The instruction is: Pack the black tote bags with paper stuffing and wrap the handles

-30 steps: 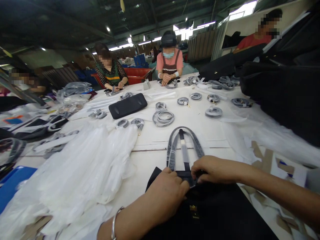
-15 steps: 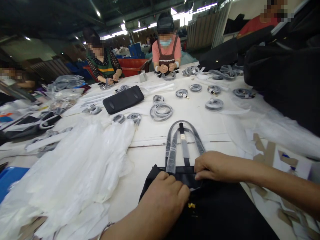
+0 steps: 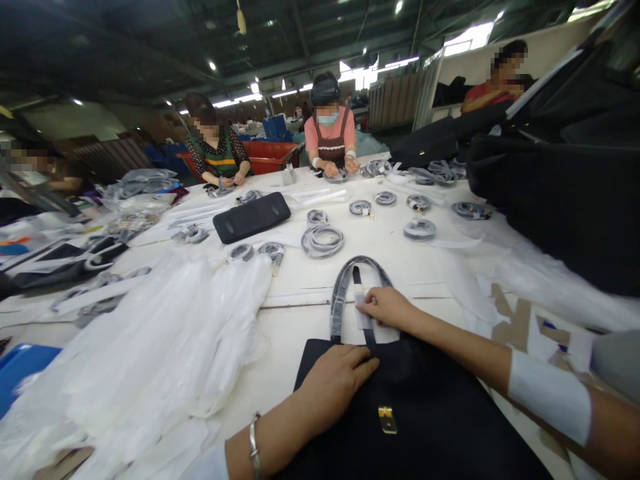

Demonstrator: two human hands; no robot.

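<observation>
A black handbag lies on the table in front of me, with a gold clasp plate on its front. Its looped handles are wrapped in clear film and point away from me. My left hand rests flat on the bag near its top edge, fingers stretched out. Between the handles, a black closure strap extends from the bag, partly covered by a whitish wrap. My right hand pinches this strap at the wrapped part; its fingertips partly hide it.
White plastic sheets are heaped at left. Several coiled straps and a black flat panel lie farther back. Cardboard scraps and a large black bag are at right. Two people work across the table.
My right hand has moved from the bag's opening up to the strap and grips it. My left hand has flattened onto the bag. The top edge now lies flatter, and the clasp plate shows fully.
</observation>
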